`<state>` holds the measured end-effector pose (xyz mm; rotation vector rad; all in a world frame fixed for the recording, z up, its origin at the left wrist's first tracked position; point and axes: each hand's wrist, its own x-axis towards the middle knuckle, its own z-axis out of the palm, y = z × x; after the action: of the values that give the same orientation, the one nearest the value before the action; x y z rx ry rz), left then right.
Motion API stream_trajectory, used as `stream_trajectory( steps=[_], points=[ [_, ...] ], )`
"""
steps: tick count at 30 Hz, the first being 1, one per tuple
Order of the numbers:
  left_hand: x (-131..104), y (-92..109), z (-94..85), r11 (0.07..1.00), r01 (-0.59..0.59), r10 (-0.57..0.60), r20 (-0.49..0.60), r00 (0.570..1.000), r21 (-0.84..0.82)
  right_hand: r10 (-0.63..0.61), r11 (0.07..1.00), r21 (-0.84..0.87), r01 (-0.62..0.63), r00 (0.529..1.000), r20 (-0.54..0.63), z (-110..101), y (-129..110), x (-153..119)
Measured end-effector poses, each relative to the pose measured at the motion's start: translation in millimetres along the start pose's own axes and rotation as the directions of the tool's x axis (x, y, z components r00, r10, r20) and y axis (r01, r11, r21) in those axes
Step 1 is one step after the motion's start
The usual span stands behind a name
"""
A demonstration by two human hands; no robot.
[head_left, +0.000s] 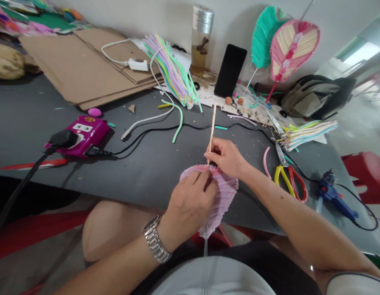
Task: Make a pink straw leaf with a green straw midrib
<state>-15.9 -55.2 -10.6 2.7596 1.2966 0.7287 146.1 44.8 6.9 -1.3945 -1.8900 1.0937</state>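
A lilac pleated leaf-shaped fan (pixel 225 190) is at the table's front edge, with thin wires trailing from its lower tip toward my body. My left hand (pixel 193 196), wearing a metal wristwatch (pixel 156 239), lies over the fan with its fingers curled onto the upper part, gripping it. Between the thumb and fingers of my right hand (pixel 225 155) is a flat pale wooden stick (pixel 213 125), held upright. The stick's lower end meets the fan's pinkish top edge; my fingers partly hide that contact.
A purple power socket (pixel 85 135) with black cables sits left, near cardboard sheets (pixel 94 78). Pastel pipe cleaners (pixel 174 73), a bottle (pixel 201 41) and a phone (pixel 229 71) stand behind. Scissors (pixel 286 172) and a blue glue gun (pixel 334 194) lie right, below two finished leaf fans (pixel 294 51).
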Motion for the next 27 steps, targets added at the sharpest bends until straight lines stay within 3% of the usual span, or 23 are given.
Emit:
stream_trajectory(
  steps=[17, 23, 27],
  points=[
    [1, 0, -0.4, 1.000, 0.011, -0.011, 0.004, 1.000, -0.025, -0.052, 0.992, 0.118, 0.050, 0.999, 0.016, 1, 4, -8],
    [0, 0, -0.5, 0.999, 0.022, -0.021, 0.031, 0.999, -0.048, -0.188, 0.977, 0.096, 0.191, 0.981, -0.043, 3, 3, -20],
    [0, 0, -0.2, 0.998, 0.011, -0.011, -0.006, 1.000, -0.055, -0.250, 0.966, 0.044, 0.253, 0.966, -0.060, 2, 8, -28]
  ],
)
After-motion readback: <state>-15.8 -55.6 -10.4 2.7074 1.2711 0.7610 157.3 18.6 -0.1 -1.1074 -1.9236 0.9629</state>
